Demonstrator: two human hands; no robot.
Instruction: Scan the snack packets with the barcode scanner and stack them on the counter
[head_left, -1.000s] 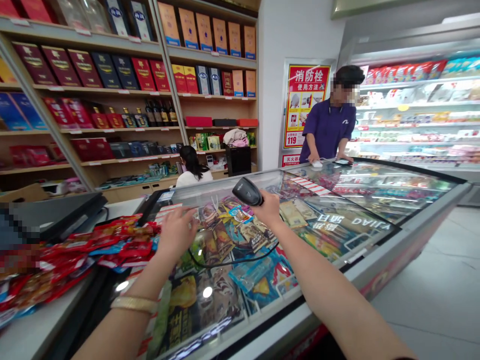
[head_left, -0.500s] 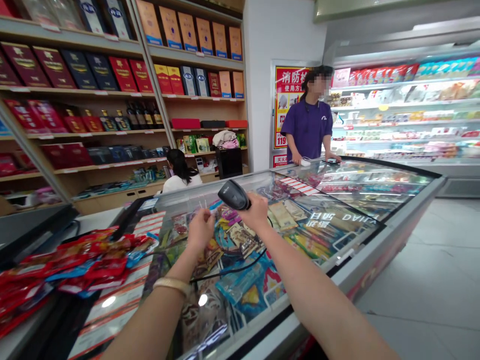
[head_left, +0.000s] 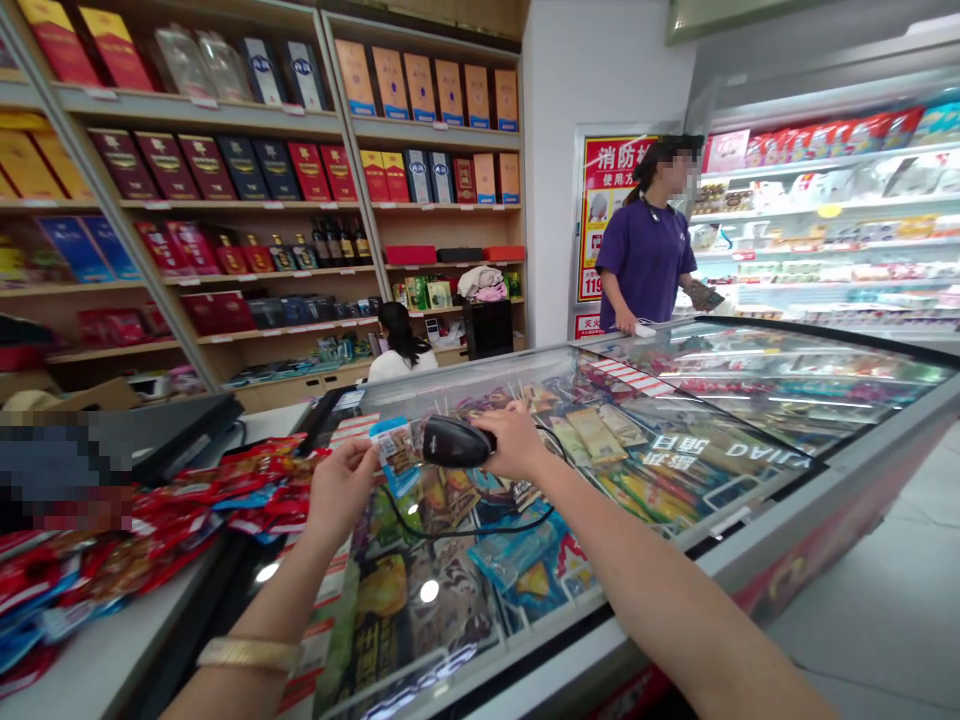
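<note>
My right hand [head_left: 514, 440] grips a black handheld scanner [head_left: 454, 442] above the glass top of a freezer [head_left: 757, 520]. The scanner's head points left. My left hand [head_left: 345, 485] pinches the left edge of a small blue packet [head_left: 397, 455], which hangs in front of the scanner's head. Below the scanner a black cable [head_left: 465, 533] curves over the glass. A pile of red and blue snack packets [head_left: 172, 510] lies on the counter left of my left hand.
Across the freezer stands a person in a purple shirt [head_left: 646, 262], holding a patterned packet [head_left: 703, 296]. Someone with dark hair and a white top [head_left: 405, 363] is behind the counter. Shelves of boxes [head_left: 450, 130] line the back; a lit display cooler [head_left: 832, 240] is at the right.
The view has swung left. My left hand has moved down and left, and the blue packet is now upright by the scanner, which has levelled. The purple-shirted person has lifted a packet.
</note>
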